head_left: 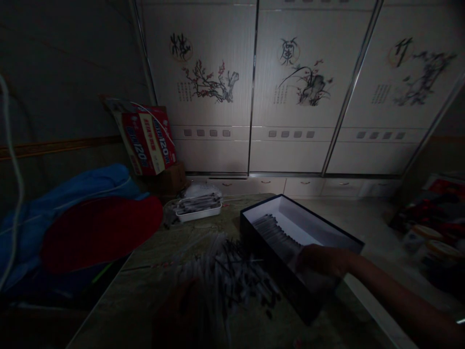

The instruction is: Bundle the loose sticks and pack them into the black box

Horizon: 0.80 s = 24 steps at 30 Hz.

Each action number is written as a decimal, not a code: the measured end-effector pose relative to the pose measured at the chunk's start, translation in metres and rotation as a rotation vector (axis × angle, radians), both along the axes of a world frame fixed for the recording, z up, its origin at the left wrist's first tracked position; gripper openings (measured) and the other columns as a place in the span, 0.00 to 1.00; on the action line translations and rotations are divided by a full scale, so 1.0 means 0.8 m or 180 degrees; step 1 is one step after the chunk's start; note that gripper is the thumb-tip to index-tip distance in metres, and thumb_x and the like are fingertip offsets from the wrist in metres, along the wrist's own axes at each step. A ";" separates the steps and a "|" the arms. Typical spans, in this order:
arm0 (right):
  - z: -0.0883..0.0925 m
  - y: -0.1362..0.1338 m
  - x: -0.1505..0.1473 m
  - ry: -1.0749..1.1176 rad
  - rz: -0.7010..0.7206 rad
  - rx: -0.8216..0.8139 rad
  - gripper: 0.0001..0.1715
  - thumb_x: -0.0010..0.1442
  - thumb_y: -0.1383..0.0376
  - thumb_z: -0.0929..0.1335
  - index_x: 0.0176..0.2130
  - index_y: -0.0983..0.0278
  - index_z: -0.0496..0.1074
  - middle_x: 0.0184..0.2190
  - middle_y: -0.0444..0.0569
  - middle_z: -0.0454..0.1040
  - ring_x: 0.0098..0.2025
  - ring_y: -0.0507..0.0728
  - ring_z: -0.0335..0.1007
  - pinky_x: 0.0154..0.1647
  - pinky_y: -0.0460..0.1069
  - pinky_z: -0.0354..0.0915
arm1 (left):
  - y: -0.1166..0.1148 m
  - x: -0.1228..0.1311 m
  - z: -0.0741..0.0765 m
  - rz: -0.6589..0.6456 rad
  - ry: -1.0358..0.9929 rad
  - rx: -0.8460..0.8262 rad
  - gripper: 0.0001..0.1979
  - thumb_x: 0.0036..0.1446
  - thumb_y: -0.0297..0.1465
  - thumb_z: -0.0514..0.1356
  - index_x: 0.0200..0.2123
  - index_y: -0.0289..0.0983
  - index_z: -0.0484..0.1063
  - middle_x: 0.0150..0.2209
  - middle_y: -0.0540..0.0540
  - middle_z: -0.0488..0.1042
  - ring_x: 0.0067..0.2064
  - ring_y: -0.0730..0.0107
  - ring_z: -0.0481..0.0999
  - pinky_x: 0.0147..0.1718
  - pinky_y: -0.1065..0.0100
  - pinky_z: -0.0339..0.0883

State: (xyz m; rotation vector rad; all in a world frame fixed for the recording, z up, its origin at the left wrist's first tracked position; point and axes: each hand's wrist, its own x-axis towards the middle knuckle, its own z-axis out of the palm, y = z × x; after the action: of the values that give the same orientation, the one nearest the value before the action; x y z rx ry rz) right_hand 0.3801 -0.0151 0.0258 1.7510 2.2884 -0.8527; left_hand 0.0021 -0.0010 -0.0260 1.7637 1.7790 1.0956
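Observation:
My right hand (321, 260) reaches over the near right side of a dark open box (337, 231) with a pale inside. Its fingers point down into the box and are dark and blurred, so what they hold, if anything, does not show. Slim clear pen-like sticks (275, 232) with dark ends lie side by side in a row along the box's left part. My left hand (178, 303) is low in the frame, very dark, at the left edge of a loose pile of clear and black pen-like pieces (236, 271). Its fingers cannot be made out.
A white tray (199, 211) heaped with similar thin pieces stands at the table's far left. The greenish table (138, 286) has blue cloth and a red oval piece (105, 232) to its left. Behind are a red carton (148, 140) and sliding wardrobe doors (207, 155).

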 end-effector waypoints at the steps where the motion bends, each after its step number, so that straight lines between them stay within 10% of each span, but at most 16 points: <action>1: 0.003 -0.001 0.001 0.0029 -0.0052 0.0097 0.15 0.57 0.75 0.63 0.42 0.70 0.76 0.41 0.53 0.77 0.43 0.57 0.73 0.44 0.50 0.66 | 0.000 0.000 0.000 -0.0005 -0.0012 0.0004 0.15 0.53 0.41 0.54 0.34 0.42 0.77 0.33 0.48 0.81 0.34 0.64 0.79 0.32 0.69 0.71; 9: -0.008 -0.013 0.000 -0.0199 0.0094 -0.0469 0.12 0.44 0.77 0.65 0.22 0.70 0.78 0.17 0.46 0.73 0.21 0.53 0.69 0.21 0.45 0.59 | -0.003 0.004 0.004 -0.0050 -0.0112 0.0224 0.14 0.53 0.40 0.55 0.30 0.40 0.77 0.29 0.47 0.80 0.29 0.67 0.79 0.27 0.72 0.71; 16: 0.006 -0.008 -0.006 0.0160 -0.0030 0.0092 0.22 0.57 0.78 0.60 0.45 0.65 0.75 0.45 0.50 0.76 0.47 0.56 0.70 0.47 0.48 0.62 | -0.004 0.003 0.001 -0.0057 -0.0039 0.0078 0.13 0.54 0.40 0.55 0.33 0.41 0.77 0.31 0.49 0.81 0.32 0.66 0.79 0.29 0.71 0.71; 20: -0.014 -0.004 -0.001 -0.0070 -0.0054 -0.0366 0.07 0.61 0.68 0.66 0.39 0.68 0.74 0.36 0.46 0.76 0.37 0.54 0.73 0.38 0.50 0.69 | -0.004 0.002 0.002 -0.0031 0.0088 -0.0020 0.13 0.54 0.40 0.55 0.33 0.42 0.77 0.31 0.49 0.81 0.32 0.66 0.79 0.29 0.70 0.71; 24: -0.033 -0.003 -0.002 -0.0085 -0.0035 -0.0559 0.13 0.62 0.60 0.66 0.44 0.65 0.70 0.42 0.46 0.73 0.38 0.54 0.72 0.37 0.51 0.70 | -0.004 0.003 0.002 -0.0022 -0.0065 0.0025 0.14 0.53 0.42 0.54 0.32 0.42 0.77 0.32 0.48 0.81 0.33 0.66 0.79 0.29 0.71 0.71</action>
State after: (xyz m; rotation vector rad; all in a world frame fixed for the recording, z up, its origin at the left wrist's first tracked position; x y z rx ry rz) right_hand 0.3787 -0.0177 -0.0007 1.6903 2.1176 -0.9930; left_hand 0.0043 -0.0041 -0.0241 1.7557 1.7575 1.1153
